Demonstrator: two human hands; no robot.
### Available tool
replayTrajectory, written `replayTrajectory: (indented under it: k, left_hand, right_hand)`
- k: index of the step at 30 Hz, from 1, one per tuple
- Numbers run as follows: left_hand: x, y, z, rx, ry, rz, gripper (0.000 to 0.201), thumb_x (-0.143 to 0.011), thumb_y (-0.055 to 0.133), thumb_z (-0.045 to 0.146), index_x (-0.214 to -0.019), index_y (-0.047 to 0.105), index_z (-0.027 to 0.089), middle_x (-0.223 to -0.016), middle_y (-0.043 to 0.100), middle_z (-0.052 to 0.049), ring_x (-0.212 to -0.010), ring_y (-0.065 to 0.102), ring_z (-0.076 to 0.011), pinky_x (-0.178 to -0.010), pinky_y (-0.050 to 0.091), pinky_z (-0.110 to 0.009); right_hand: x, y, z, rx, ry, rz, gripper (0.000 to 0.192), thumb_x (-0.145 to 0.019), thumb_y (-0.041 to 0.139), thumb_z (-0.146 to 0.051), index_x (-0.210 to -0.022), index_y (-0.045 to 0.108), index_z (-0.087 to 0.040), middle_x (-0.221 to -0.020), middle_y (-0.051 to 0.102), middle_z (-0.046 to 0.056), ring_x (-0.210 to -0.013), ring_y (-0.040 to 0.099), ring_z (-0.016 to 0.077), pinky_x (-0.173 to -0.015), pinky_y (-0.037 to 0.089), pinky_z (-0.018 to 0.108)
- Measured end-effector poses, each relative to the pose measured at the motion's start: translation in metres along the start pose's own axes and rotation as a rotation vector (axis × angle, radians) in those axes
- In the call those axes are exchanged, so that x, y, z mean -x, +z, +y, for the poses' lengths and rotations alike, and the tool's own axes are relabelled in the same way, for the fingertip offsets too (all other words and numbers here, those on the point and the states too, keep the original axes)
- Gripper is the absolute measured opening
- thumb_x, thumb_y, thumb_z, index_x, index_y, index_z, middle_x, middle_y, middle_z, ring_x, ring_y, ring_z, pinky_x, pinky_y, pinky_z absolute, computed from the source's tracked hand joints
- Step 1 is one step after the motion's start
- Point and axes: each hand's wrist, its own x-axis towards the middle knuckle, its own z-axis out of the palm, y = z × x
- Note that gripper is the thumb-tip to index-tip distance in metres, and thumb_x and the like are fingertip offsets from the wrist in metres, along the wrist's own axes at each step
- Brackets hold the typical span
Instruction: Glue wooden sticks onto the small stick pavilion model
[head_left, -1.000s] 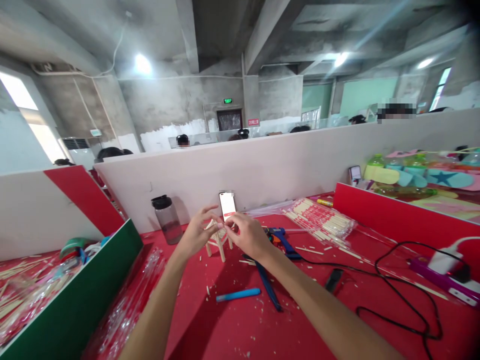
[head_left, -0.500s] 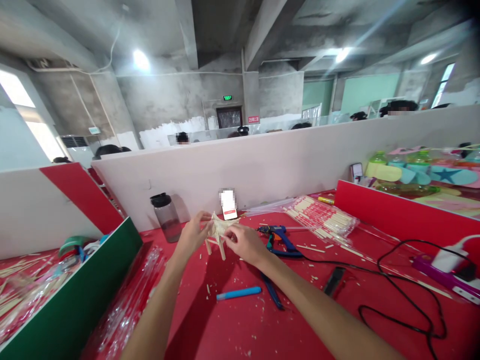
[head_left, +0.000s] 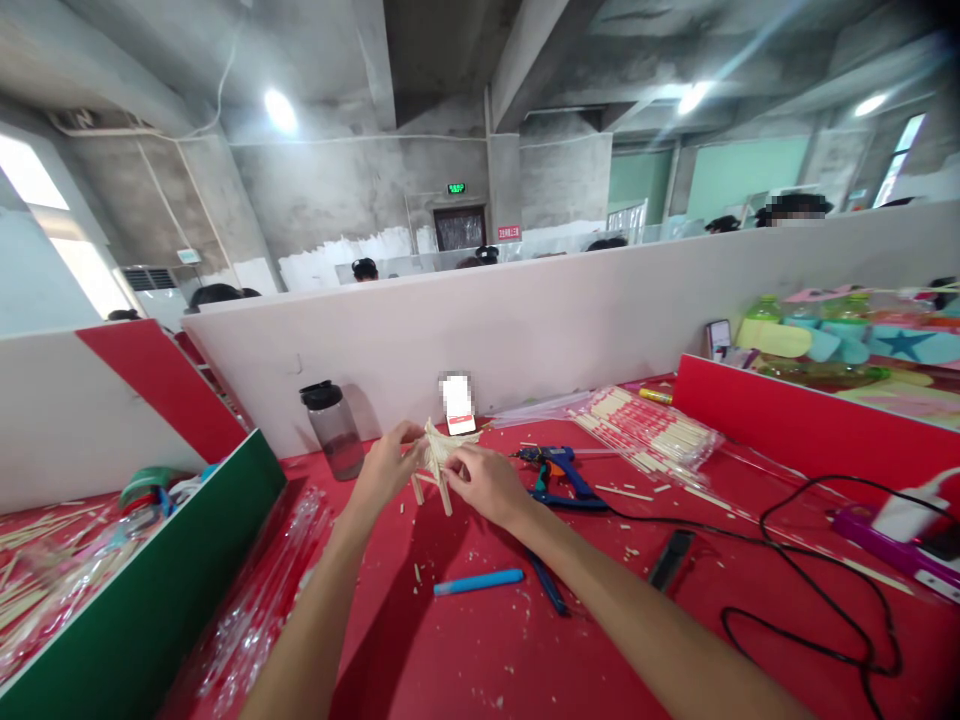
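Red tabletop (head_left: 480, 650) in a concrete workshop: the left hand (head_left: 386, 470) and right hand (head_left: 486, 483) both grip a small wooden-stick frame (head_left: 437, 462), beside a blue glue gun (head_left: 559, 472).

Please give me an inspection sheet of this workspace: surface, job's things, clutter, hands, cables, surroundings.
Surface: red table, littered with wood chips.
Job's things: small wooden stick frame, standing on the table.
Clutter: blue glue gun, blue marker, bagged sticks, water bottle, phone leaning on the partition.
Hands: left hand and right hand both grip the frame.
Cables: black cable looping to a power strip.
Surroundings: white partition; other people behind it.
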Motion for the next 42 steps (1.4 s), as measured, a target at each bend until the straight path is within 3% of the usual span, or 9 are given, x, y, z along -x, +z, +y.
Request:
replayTrajectory:
  k: [12,17,23,42]
  left_hand:
    - [-0.001,0.0,-0.001,0.01,-0.012,-0.012,0.022,-0.089,0.055,0.039,-0.098,0.066,0.022,-0.102,0.077,-0.007,-0.1,0.071,-0.025,-0.087,0.053,-0.034]
    - [-0.001,0.001,-0.001,0.036,-0.013,-0.013,0.023,-0.089,0.054,0.039,-0.099,0.067,0.022,-0.102,0.077,-0.007,-0.098,0.072,-0.0245,-0.086,0.053,-0.034]
    - [-0.001,0.001,0.0,0.027,-0.01,-0.011,0.021,-0.089,0.055,0.038,-0.098,0.066,0.022,-0.101,0.076,-0.007,-0.099,0.071,-0.0239,-0.087,0.052,-0.034]
    - [-0.001,0.001,-0.001,0.038,-0.001,-0.009,0.02,-0.088,0.055,0.037,-0.097,0.065,0.022,-0.1,0.077,-0.006,-0.096,0.071,-0.0231,-0.086,0.053,-0.033]
  right_hand:
    - [-0.001,-0.006,0.003,-0.063,-0.028,0.008,0.007,-0.091,0.061,-0.019,-0.086,0.065,-0.02,-0.087,0.07,0.003,-0.075,0.062,0.0158,-0.071,0.042,0.025]
    - [-0.003,-0.008,0.01,-0.17,0.058,0.043,0.003,-0.09,0.06,-0.018,-0.09,0.061,-0.021,-0.086,0.071,0.003,-0.077,0.066,0.0171,-0.074,0.047,0.027]
    - [-0.004,0.001,0.009,-0.31,0.094,-0.009,0.014,-0.085,0.067,-0.017,-0.096,0.059,-0.022,-0.087,0.073,0.002,-0.079,0.069,0.0179,-0.071,0.049,0.027]
    - [-0.005,0.007,0.014,-0.321,0.101,0.002,0.016,-0.085,0.072,-0.018,-0.093,0.059,-0.022,-0.086,0.073,0.001,-0.079,0.069,0.0178,-0.071,0.048,0.026]
